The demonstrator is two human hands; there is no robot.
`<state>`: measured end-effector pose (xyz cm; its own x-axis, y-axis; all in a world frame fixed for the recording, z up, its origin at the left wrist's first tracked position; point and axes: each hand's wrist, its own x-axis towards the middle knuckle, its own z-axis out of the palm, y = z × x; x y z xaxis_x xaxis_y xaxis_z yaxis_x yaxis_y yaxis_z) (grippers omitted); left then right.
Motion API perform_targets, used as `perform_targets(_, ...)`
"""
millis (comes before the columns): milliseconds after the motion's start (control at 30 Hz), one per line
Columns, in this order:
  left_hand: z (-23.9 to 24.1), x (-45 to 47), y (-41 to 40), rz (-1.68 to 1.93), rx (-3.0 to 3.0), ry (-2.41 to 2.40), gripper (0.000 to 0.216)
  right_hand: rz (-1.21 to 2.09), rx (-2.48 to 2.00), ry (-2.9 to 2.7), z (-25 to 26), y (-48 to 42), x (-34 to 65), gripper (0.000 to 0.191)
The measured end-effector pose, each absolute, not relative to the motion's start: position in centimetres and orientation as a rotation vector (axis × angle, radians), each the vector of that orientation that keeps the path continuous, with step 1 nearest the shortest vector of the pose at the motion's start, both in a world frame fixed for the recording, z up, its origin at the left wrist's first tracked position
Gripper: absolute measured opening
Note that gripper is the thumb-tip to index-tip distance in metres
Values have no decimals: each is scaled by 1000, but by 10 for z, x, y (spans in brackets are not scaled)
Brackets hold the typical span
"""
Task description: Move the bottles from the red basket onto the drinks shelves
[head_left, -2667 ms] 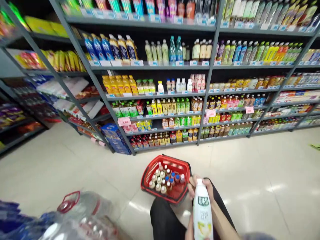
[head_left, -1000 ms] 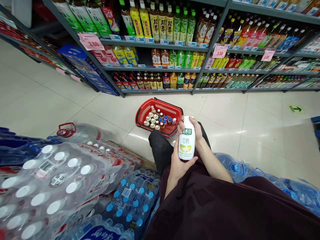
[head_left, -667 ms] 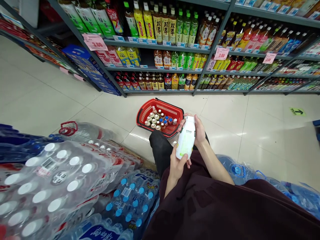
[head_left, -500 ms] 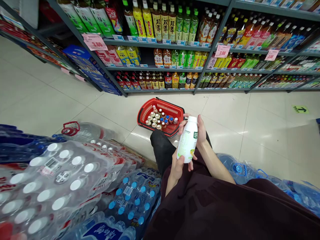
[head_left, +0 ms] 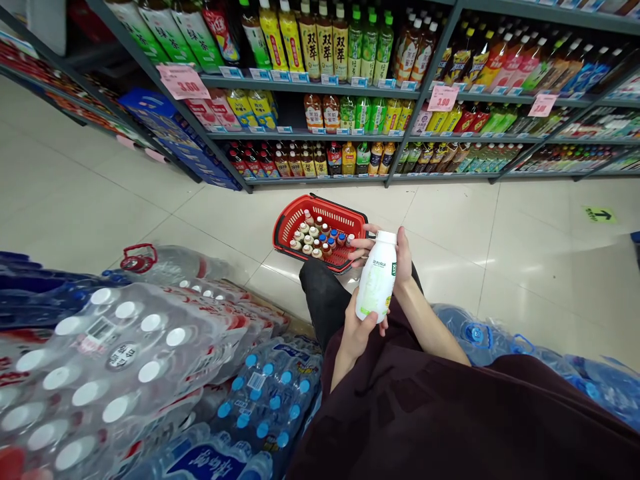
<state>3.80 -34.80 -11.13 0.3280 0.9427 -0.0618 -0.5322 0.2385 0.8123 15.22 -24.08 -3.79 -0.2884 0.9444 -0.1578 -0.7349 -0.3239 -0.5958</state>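
A white soy milk bottle [head_left: 377, 279] with a green and yellow label is held upright over my lap in both hands. My left hand [head_left: 358, 331] grips its lower end from below. My right hand [head_left: 401, 261] wraps the upper part from behind, fingers curled round near the cap. Just beyond the bottle, a red shopping basket [head_left: 289, 223] stands on the floor with several small capped bottles [head_left: 318, 241] upright inside. My dark trouser leg [head_left: 323, 295] reaches toward the basket.
Shrink-wrapped packs of water bottles [head_left: 120, 353] fill the lower left, with large blue water jugs [head_left: 483, 337] at my right. Grey shelving [head_left: 320, 83] stocked with drinks runs across the aisle ahead. Pale tiled floor [head_left: 525, 247] lies between. A green arrow sticker [head_left: 599, 215] marks the floor.
The camera tilted down from the shelves toward my lap. The bottle has been turned in my hands, so its front label now faces away to the right.
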Motion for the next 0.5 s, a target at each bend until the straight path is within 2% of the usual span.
perform_targets(200, -116, 40, -347, 1138, 810, 752, 79, 1813, -631, -511, -37, -239, 150, 66)
perform_targets(500, -113, 39, -346, 1168, 902, 863, 86, 1718, -703, -500, -45, -240, 149, 56)
